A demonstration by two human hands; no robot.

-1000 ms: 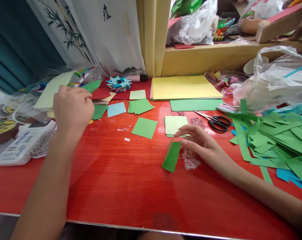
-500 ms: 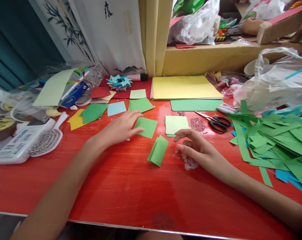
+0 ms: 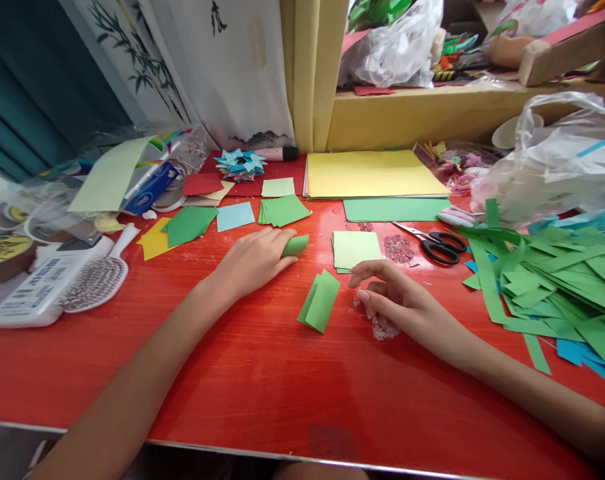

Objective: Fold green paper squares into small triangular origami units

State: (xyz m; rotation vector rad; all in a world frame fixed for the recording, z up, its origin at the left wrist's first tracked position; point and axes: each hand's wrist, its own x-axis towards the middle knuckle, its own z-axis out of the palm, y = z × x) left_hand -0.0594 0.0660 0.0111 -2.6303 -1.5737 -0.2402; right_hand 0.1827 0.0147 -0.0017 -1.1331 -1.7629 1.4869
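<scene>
My left hand lies on the red table with its fingers curled round a green paper square, which bends upward under them. A folded green paper lies loose on the table between my hands. My right hand rests to the right of it, fingers loosely bent and apart, holding nothing, its fingertips a little way from the folded paper. Just beyond my right hand sits a small stack of pale green squares.
Scissors lie right of the pale squares. A heap of green paper strips fills the right side. Yellow sheets, green squares, a blue paper star, a hairbrush and a calculator lie around.
My left hand came from the far left pile to the table's middle and closed on the green square. The folded green paper left my right hand and now lies flat.
</scene>
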